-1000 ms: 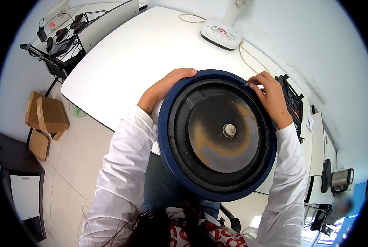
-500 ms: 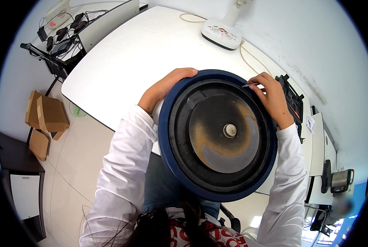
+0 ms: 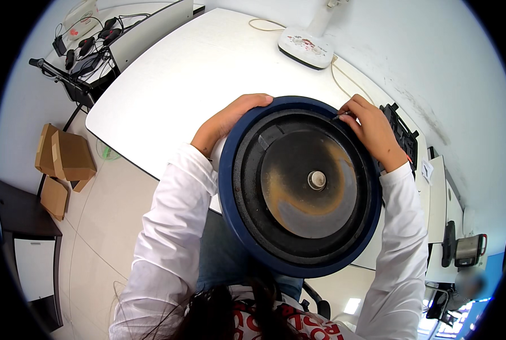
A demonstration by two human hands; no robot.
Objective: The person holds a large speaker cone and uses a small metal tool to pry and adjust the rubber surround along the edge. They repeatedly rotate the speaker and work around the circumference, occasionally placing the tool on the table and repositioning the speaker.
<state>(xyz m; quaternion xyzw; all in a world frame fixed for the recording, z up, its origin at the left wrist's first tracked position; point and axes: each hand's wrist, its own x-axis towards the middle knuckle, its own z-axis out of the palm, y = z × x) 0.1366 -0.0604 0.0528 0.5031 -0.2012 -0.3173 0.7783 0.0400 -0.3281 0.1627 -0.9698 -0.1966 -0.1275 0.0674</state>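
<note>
Just now, right hand (image 3: 372, 130): I'm watching it turning slightly, so less of the thin tool (image 3: 339, 116) is showing; its tip is staying by the rim of the round base (image 3: 287, 181), so the working spot seems unchanged.
Pinch: thumb and fingers are squeezing the tool; whether its tip is touching, I can't quite tell.
Left hand (image 3: 233, 116): gripping the upper-left edge, most fingers hiding underneath.
Base: lying between both hands, overlapping the near edge of the worktop (image 3: 196, 73), below-left of my right hand.
</note>
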